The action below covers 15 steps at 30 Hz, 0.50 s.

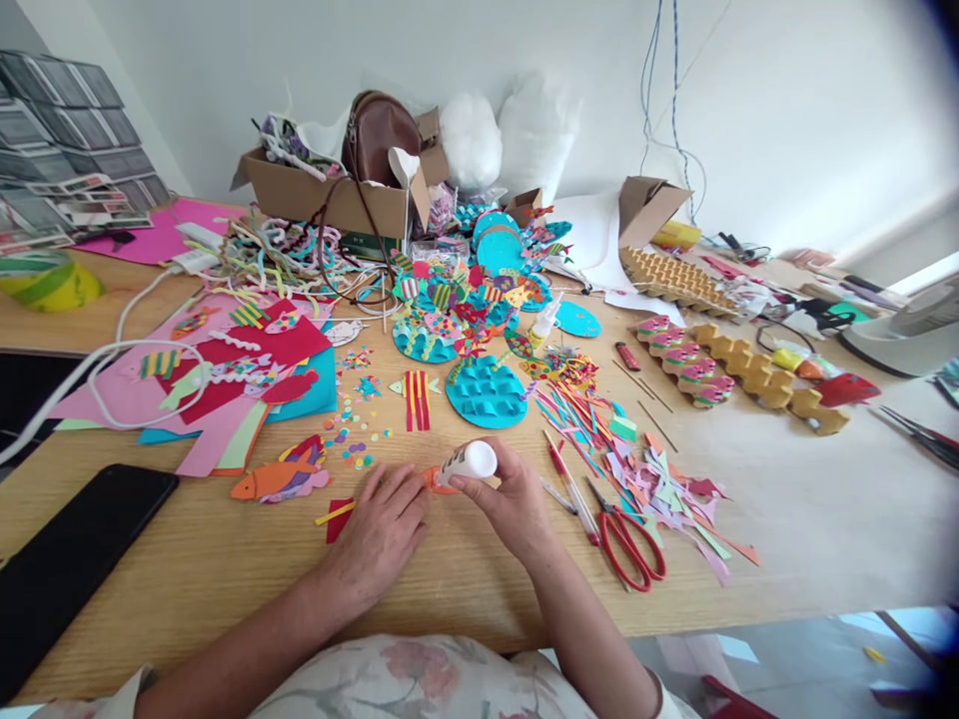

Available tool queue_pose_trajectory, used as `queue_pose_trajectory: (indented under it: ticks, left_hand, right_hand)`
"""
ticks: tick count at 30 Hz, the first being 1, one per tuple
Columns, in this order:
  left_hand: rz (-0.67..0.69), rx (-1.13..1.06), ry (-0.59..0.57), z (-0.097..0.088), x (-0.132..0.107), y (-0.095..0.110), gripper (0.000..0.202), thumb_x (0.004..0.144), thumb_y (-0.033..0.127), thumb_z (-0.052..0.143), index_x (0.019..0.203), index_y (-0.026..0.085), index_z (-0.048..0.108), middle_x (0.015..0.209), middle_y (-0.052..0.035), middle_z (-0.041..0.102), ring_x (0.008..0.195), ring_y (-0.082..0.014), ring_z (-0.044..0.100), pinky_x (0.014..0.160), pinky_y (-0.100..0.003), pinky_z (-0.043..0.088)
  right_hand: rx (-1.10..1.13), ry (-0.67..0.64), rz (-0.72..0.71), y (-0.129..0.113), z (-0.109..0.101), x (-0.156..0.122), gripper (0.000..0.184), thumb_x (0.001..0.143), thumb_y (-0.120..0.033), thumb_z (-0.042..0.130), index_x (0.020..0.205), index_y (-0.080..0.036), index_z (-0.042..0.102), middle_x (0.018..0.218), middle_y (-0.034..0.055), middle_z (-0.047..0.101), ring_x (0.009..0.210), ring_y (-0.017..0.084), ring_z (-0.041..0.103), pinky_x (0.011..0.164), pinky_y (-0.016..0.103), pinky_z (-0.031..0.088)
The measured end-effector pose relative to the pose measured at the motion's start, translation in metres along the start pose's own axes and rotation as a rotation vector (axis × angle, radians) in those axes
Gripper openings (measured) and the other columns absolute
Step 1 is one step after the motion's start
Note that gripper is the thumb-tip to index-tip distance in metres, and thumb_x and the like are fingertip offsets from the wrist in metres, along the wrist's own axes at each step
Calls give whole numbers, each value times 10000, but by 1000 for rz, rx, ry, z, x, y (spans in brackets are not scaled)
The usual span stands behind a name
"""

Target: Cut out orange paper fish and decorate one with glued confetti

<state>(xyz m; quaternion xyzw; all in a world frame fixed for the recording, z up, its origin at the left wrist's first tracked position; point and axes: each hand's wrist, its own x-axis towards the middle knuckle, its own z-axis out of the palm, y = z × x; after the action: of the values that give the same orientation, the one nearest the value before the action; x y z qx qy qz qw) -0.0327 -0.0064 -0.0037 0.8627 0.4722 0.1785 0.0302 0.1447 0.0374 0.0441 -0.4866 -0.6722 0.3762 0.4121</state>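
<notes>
In my right hand [516,499] is a white glue bottle [471,463], tilted with its base up and its tip toward the table. Below it lies a small orange paper piece [442,486], partly hidden by the bottle and my fingers. My left hand [386,534] rests flat on the table, its fingertips at the orange piece's left edge. Beside that hand is a red paper scrap with a yellow strip [339,516]. Orange and pink paper fish [281,477] lie to the left. A red-and-yellow striped piece [418,401] sits just beyond my hands.
Red-handled scissors [630,549] and a pen [573,489] lie right of my hand, near paper scraps [666,489]. Ahead is a blue textured disc [486,394]. A black phone [82,569] lies at left. Egg-carton strips [764,374] and a cardboard box [315,195] stand farther back.
</notes>
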Motion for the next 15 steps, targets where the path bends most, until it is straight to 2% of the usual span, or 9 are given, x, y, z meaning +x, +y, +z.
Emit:
queue_pose_trajectory:
  ticks: [9,15]
  left_hand:
    - [-7,5,-6,0,0,1,281,824,153,519,1094,178,592,1153,-76,626,1143,-275,484,978,-507,317]
    - [-10,7,9,0,1,1,274,825,150,511,1083,182,596,1140,-77,629,1141,-268,486,981,-500,316]
  right_hand:
    - [50,15,25,5,3,4,120,691,-250,701,763,-196,620,761,13,652,714,176,598,665,275,482]
    - [67,21,33,4,2,4,144,689,-267,704,787,-201,622,763,12,667,712,175,607,671,279,494]
